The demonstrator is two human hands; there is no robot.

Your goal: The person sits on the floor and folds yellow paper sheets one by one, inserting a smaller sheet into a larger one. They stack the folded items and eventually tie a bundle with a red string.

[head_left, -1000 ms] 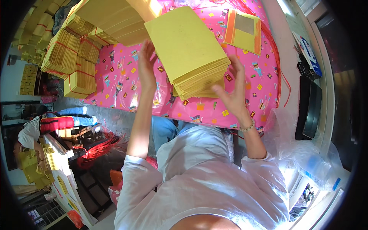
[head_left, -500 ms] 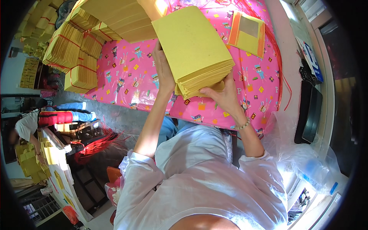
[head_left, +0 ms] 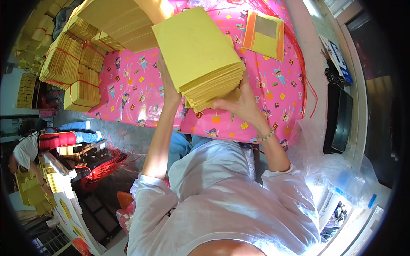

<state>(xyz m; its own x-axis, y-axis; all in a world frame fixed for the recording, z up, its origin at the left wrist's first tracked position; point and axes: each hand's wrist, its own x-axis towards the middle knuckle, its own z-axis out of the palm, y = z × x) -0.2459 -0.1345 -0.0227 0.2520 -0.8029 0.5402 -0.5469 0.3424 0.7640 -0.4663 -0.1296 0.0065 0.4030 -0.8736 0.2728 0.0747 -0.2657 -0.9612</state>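
Note:
A thick stack of yellow paper envelopes [head_left: 198,49] sits between my two hands above the pink patterned table cover [head_left: 141,113]. My left hand [head_left: 169,83] presses along the stack's left side, its fingertips partly hidden behind the stack. On the near right corner, my right hand [head_left: 239,100] grips the stack, with the thumb at the front edge and the other fingers mostly out of sight. The stack's near edges are slightly uneven. A beaded bracelet [head_left: 267,135] circles my right wrist.
Bundles of yellow envelopes tied with red string [head_left: 64,59] stand at the left. A flat yellow piece with orange edges [head_left: 264,36] lies to the right, beside red strings [head_left: 301,72]. Clear plastic bags [head_left: 341,175] hang at the right. Another person [head_left: 27,149] works at the far left.
The stack and both hands have shifted slightly left in the view, along with the surroundings. More of the stack's near edges shows, and both hands still hold it.

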